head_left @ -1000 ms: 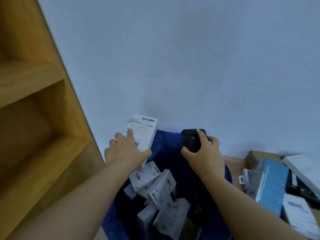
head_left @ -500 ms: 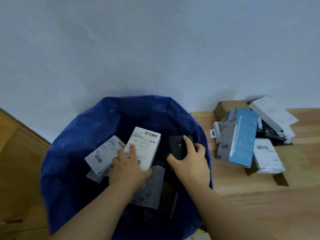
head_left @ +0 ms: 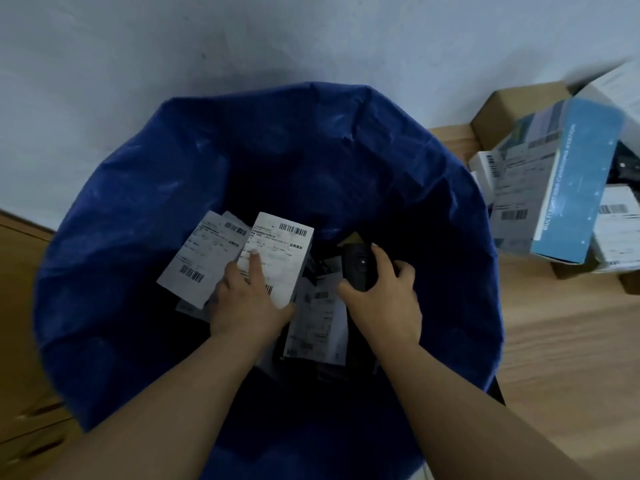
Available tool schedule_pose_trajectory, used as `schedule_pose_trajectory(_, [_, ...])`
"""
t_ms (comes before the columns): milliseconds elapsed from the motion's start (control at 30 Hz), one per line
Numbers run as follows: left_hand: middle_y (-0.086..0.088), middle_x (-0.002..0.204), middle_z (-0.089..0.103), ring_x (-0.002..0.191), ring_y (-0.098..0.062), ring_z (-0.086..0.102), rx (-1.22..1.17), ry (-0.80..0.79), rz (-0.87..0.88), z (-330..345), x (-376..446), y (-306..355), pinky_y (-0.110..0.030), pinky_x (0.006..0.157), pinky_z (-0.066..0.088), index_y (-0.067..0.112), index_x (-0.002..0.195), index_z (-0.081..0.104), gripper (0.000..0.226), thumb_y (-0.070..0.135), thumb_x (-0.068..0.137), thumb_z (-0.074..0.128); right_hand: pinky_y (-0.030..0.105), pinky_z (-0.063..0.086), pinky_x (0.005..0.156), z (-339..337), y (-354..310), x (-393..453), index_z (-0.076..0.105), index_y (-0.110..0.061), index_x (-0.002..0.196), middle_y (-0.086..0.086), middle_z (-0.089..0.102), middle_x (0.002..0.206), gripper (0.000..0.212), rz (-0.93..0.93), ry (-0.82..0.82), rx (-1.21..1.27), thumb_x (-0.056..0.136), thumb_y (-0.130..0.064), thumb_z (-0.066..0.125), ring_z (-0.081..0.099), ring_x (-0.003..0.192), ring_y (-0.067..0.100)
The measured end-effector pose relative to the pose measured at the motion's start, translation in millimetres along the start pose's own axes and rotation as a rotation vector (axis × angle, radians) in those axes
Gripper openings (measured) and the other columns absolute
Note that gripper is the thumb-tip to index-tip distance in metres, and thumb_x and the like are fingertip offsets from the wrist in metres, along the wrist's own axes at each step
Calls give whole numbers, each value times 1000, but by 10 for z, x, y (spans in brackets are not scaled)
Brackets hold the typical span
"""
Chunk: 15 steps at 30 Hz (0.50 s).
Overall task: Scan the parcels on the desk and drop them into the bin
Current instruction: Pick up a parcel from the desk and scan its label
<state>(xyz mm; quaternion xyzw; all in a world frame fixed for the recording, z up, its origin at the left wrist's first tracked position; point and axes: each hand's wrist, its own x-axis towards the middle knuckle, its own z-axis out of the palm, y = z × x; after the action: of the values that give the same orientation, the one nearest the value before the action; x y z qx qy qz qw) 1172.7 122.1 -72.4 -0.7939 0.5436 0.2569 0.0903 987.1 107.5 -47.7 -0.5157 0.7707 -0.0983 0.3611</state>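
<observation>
A: What does the left hand (head_left: 247,303) hold?
B: A white parcel (head_left: 280,258) with barcodes on its printed label. The thumb lies along its lower right edge and the forefinger runs straight up its face, so the fingers clasp the box. Hand and parcel are over the open mouth of the bin (head_left: 114,237), which is lined with a blue bag.

A: And the right hand (head_left: 384,303)?
B: Its fingers curl round a black handheld scanner (head_left: 358,266), thumb at the lower left, forefinger over the top. The scanner sits just right of the held parcel, also over the bin's mouth; a small pale dot shows on its face.

A: What lies inside the bin?
B: A second white labelled parcel (head_left: 197,261), just left of the held one and partly under it, and a third labelled parcel (head_left: 317,327) lower down between the two wrists. Darker items beneath cannot be told apart.

A: Where are the remaining parcels?
B: On the wooden desk (head_left: 561,341), right of the bin: a light blue box (head_left: 578,188) tilted on a heap, a brown carton (head_left: 519,112) behind it, and white labelled boxes (head_left: 620,233) beside and under it.

A: What frames the scene?
B: A pale wall (head_left: 242,43) behind and wooden furniture (head_left: 20,306) at the left edge.
</observation>
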Motion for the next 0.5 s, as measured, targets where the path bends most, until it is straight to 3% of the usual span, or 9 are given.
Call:
schedule_pose_trajectory(200, [-13,158,-7,142,-36,13,7,-59,40,41,-5,-70,-51,114,29,26,154,-15,116,77,77,56,46,50,92,66,-74,-31,24,-46,151,0,24,154,79,41,20,-3,83,-57,63,48,121,30])
schedule_pose_trajectory(400, [-10,157,13,135,-32,28,-1,45,163,-295,3,-92,-45,103,37,30,156,7,86,69,89,45,44,51,90,-41,-207,-200,25,-48,149,-3,25,149,78,48,94,12,81,-58,62,50,117,27])
schedule_pose_trajectory(500, [-9,156,19,135,-32,29,69,114,217,-609,-15,-71,-45,102,37,30,156,10,80,67,92,39,42,50,87,-218,-310,-359,25,-47,149,-3,27,148,77,51,150,20,82,-55,62,50,116,26])
